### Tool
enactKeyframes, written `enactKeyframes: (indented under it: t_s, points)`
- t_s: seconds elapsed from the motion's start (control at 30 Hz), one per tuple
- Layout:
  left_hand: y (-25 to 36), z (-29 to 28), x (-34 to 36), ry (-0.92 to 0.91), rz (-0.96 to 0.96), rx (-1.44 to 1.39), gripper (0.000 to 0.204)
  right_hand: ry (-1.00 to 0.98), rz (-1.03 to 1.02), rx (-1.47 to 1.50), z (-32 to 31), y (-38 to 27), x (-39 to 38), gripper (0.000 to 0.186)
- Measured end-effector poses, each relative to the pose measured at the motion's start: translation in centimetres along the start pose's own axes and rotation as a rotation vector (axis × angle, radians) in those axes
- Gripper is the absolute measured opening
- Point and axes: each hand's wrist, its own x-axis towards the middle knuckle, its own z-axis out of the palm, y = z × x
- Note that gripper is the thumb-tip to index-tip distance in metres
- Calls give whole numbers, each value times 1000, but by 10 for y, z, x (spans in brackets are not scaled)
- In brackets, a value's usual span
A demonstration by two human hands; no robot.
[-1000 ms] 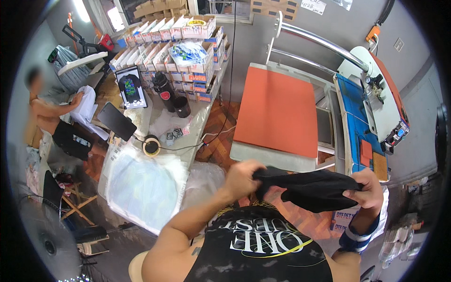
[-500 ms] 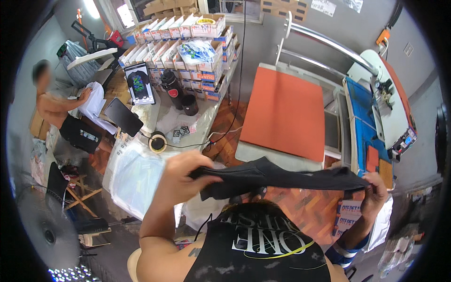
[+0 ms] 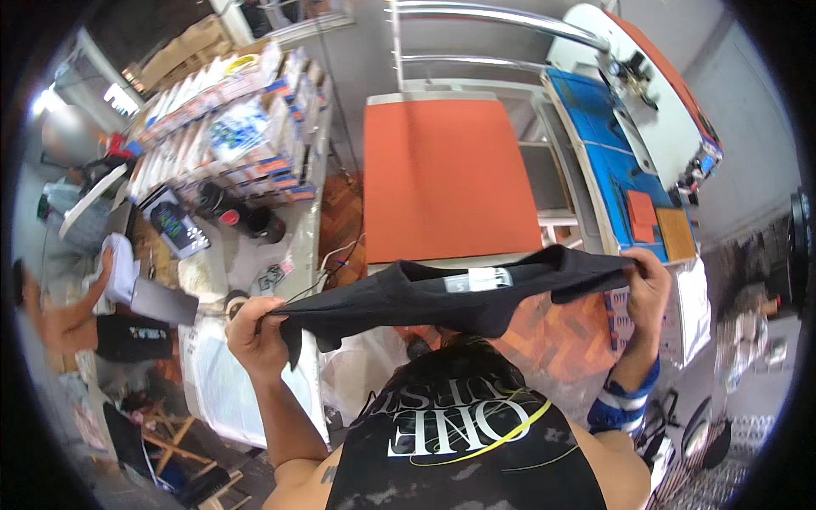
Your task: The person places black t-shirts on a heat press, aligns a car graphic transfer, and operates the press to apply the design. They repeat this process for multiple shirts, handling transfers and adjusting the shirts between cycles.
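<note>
A black T-shirt (image 3: 382, 302) hangs stretched sideways in front of my chest, held up by its two shoulder ends. My left hand (image 3: 257, 334) pinches one end, and my right hand (image 3: 648, 287) grips the other, a little higher. Between them the collar gapes and shows a pale neck label (image 3: 478, 279) inside. Just beyond the shirt lies the orange pad (image 3: 446, 178) of a heat press, whose near edge comes close to the fabric. The lower part of the shirt is foreshortened and mostly out of sight.
Right of the pad stand the press's white upper part (image 3: 671, 110) and a blue surface (image 3: 608, 136). At left, a table holds stacked boxes (image 3: 229, 127), a dark bottle (image 3: 217, 204), a tablet (image 3: 174, 223) and transparent sheets (image 3: 225, 374). Another person (image 3: 68, 327) handles white cloth.
My left hand has moved left and down, so the shirt is spread wider and its collar and label now show. My view has turned to the right.
</note>
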Motion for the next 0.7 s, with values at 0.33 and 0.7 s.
enactKeyframes:
  t_s: [0.33, 0.7]
  points:
    - [-74, 68, 221, -98, 31, 289, 25, 54, -204, -425, 13, -33, 227, 19]
    - [-305, 295, 307, -235, -659, 336, 29, 74, 376, -537, 249, 152, 396, 27]
